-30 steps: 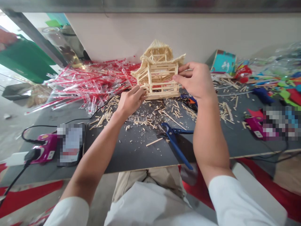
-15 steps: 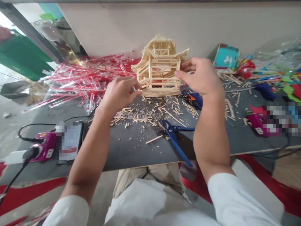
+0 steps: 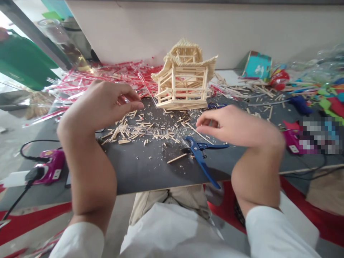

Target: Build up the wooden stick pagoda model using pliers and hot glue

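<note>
A small pavilion model (image 3: 186,77) built of thin wooden sticks stands upright near the back of the dark table, untouched by either hand. To its left, my left hand (image 3: 103,104) hovers with fingers bent and thumb apart, holding nothing I can see. My right hand (image 3: 228,123) is in front and right of the model, its fingers curved and parted from the thumb. Below it lie blue-handled cutters (image 3: 202,157) with their handles spread. A clear plastic ruler (image 3: 146,130) rests among cut stick pieces, and a single stick (image 3: 176,158) lies left of the cutters.
Red and clear plastic wrappers (image 3: 77,87) are heaped at back left. A turquoise box (image 3: 257,65), a red ball-shaped item (image 3: 280,79) and colourful scraps lie at back right. Purple power strips (image 3: 51,166) with black cables sit at both sides. A pale wall (image 3: 242,28) rises behind.
Both hands have let go of the pavilion model and drawn away, the left one leftward, the right one down toward me. The model stays nearly in place.
</note>
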The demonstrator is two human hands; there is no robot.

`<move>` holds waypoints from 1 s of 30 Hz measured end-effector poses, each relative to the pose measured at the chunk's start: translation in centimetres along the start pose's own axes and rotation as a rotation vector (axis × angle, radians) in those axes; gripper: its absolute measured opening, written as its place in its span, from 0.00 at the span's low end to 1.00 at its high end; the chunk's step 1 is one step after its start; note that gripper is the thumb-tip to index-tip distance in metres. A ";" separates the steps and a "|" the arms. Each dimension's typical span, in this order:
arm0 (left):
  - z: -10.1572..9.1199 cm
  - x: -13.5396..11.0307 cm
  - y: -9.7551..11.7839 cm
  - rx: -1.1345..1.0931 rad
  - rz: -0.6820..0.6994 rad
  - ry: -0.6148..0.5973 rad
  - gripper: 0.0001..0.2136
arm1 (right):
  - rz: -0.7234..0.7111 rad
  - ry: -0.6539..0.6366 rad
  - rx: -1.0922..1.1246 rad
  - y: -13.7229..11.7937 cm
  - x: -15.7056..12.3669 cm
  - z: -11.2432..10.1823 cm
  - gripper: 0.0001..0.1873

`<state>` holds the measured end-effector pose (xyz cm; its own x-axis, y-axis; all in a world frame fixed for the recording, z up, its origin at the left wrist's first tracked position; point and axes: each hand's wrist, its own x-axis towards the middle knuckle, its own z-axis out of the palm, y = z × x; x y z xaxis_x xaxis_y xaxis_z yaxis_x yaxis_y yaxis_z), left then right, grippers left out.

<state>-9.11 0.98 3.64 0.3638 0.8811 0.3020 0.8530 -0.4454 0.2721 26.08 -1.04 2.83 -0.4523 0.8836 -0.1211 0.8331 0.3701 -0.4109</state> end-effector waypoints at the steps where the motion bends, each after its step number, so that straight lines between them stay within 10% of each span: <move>1: 0.0 0.0 0.1 -0.008 -0.001 -0.006 0.14 | 0.028 -0.102 -0.049 1.0 0.7 1.3 0.08; 6: -0.2 0.3 0.7 -0.031 0.011 -0.013 0.12 | 0.245 -0.137 -0.134 6.6 3.5 7.2 0.06; 11: -0.4 0.4 1.0 -0.045 -0.010 -0.085 0.13 | 0.271 -0.122 -0.080 7.8 4.1 8.8 0.07; 20: 0.1 0.8 0.8 -0.142 0.043 -0.034 0.09 | 0.053 -0.086 0.024 6.6 2.7 7.2 0.06; 30: 9.0 4.7 -0.8 -0.805 -0.224 -0.013 0.08 | -0.033 0.443 0.625 7.5 1.0 1.6 0.09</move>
<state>-4.74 6.96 -3.39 0.2256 0.9620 0.1536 0.3797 -0.2320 0.8955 31.37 2.22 -1.78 -0.1946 0.9560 0.2193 0.4266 0.2838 -0.8587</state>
